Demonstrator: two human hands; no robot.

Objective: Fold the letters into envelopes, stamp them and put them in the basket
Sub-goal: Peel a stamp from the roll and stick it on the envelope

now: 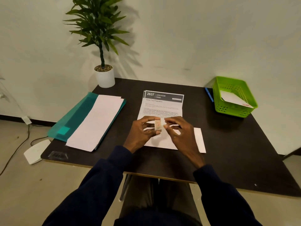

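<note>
Bare tabletop (219,136) between printed letter (162,106) and green basket (232,110); blue pen (209,95) alongside.

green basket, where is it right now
In the head view the green basket sits at the far right corner of the table, beside a blue pen.

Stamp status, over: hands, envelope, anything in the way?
Left hand, right hand both pinch stamp. Envelope flat on table beneath them. Nothing blocks the way to the basket.

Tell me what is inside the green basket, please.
One white envelope lies slanted inside the green basket, with a reddish mark, probably a stamp, at its near corner. Whether anything lies under the envelope cannot be seen, because it covers the bottom.
</note>
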